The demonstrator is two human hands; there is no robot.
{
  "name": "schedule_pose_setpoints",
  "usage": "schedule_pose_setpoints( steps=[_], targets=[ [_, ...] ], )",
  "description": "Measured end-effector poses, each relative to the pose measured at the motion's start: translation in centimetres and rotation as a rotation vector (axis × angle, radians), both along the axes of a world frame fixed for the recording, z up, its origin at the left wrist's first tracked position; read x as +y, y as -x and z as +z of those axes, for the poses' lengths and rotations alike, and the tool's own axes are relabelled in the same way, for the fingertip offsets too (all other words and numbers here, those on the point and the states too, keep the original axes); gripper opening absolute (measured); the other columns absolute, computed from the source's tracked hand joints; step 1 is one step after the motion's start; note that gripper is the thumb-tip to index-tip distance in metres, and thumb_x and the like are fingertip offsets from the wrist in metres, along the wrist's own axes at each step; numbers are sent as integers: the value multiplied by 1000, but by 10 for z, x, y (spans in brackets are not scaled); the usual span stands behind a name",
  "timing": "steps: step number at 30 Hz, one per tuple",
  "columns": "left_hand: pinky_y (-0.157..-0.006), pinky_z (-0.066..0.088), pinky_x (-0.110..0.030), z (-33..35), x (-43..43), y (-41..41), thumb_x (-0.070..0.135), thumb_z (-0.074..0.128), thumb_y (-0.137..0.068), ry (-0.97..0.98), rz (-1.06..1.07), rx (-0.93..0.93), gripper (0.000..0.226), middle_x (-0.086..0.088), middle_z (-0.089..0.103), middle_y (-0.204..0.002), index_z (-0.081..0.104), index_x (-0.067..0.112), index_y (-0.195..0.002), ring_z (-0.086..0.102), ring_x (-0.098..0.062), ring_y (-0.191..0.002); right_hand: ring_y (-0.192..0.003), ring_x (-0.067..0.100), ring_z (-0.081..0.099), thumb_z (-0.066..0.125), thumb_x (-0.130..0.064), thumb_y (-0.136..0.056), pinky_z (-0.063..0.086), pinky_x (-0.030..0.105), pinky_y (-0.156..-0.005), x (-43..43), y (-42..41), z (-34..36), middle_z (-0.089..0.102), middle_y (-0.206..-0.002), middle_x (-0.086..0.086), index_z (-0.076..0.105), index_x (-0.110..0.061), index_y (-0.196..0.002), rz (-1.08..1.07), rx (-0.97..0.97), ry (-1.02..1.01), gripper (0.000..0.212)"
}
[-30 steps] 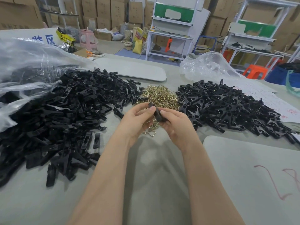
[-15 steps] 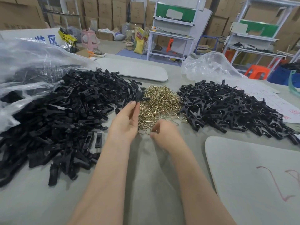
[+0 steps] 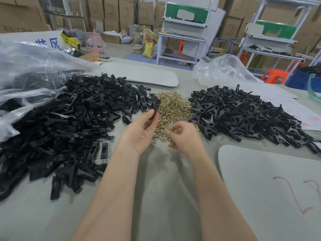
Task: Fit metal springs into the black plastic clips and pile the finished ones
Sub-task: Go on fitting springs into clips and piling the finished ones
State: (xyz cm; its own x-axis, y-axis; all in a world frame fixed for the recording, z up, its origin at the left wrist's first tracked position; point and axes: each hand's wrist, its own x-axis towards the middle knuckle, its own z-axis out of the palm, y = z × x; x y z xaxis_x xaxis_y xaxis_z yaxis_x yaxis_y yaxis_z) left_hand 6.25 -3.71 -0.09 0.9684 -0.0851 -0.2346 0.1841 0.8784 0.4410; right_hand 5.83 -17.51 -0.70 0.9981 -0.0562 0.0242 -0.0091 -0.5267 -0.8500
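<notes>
Clip (image 3: 155, 106) in left hand (image 3: 139, 134), over spring heap (image 3: 175, 105) edge

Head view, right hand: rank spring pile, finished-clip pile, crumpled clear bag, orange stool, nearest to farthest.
1. spring pile: directly ahead of the right hand, its near edge under the fingers.
2. finished-clip pile: off to the hand's right.
3. crumpled clear bag: behind that pile, farther back.
4. orange stool: on the floor, far back right.

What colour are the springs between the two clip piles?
The springs are brassy gold; head view.
</notes>
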Motion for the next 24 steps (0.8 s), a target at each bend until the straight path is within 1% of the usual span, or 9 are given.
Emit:
schedule_pose_setpoints(
  steps=[2,4,7,9,12,14,17,19,24],
  targets=[
    [-69,58,-20,-2,-4,-1,-7,62,-82,-149,11,-56,4,-13,70,-78,63,-5,-86,71,-18,-78,-48,5,61,64,-9,-89,56,25,-59,-9,0,6,65,-60,-1,64,-13,-85,-72,-57,-274,6],
    [-76,57,-21,-4,-9,0,-6,64,-83,-416,52,-113,13,-10,70,-82,62,-5,-96,71,-16,-79,-51,4,62,60,-2,-90,53,18,-58,-15,0,12,66,-68,3,66,-12,-88,-126,-90,-500,11],
    [-85,50,-21,-10,-16,-1,9,69,-85,-1177,136,-280,27,7,66,-93,64,9,-111,65,-10,-91,-55,3,64,58,3,-90,51,12,-58,-21,-2,17,64,-78,6,65,-8,-97,-137,-107,-707,15],
    [-86,47,-24,-12,-19,1,14,68,-85,-1494,179,-430,27,14,62,-92,66,19,-111,62,-11,-93,-55,3,64,61,2,-89,51,12,-58,-23,-2,17,63,-80,7,63,-2,-102,-164,-109,-760,14],
    [-90,46,-29,-14,-20,4,13,68,-85,-1599,203,-508,22,11,65,-92,65,23,-106,62,-14,-95,-51,3,60,64,-1,-87,50,12,-56,-27,-4,16,63,-73,5,66,-1,-93,-187,-108,-731,6],
    [-90,48,-31,-16,-20,5,14,68,-85,-1631,207,-520,21,9,67,-93,62,24,-102,63,-13,-94,-52,4,57,66,-5,-86,49,14,-56,-31,-4,16,66,-67,1,69,-8,-87,-164,-105,-661,4],
    [-87,51,-35,-16,-19,6,15,68,-85,-1677,187,-566,20,10,68,-89,60,30,-97,64,-13,-90,-53,-3,51,70,-15,-85,43,16,-59,-34,-3,15,67,-62,-9,70,-21,-78,-127,-111,-412,9],
    [-85,51,-38,-15,-19,8,16,68,-85,-1691,168,-609,21,11,68,-87,61,33,-95,64,-13,-88,-51,-7,52,72,-17,-83,41,12,-57,-34,-2,15,65,-64,-10,70,-25,-72,-114,-130,-279,13],
    [-84,51,-39,-14,-18,7,13,70,-82,-1702,150,-662,21,12,67,-88,66,28,-97,62,-13,-88,-47,-8,51,72,-11,-82,39,5,-50,-35,1,18,63,-61,-8,68,-22,-70,-67,-119,-202,16]
  ],
)
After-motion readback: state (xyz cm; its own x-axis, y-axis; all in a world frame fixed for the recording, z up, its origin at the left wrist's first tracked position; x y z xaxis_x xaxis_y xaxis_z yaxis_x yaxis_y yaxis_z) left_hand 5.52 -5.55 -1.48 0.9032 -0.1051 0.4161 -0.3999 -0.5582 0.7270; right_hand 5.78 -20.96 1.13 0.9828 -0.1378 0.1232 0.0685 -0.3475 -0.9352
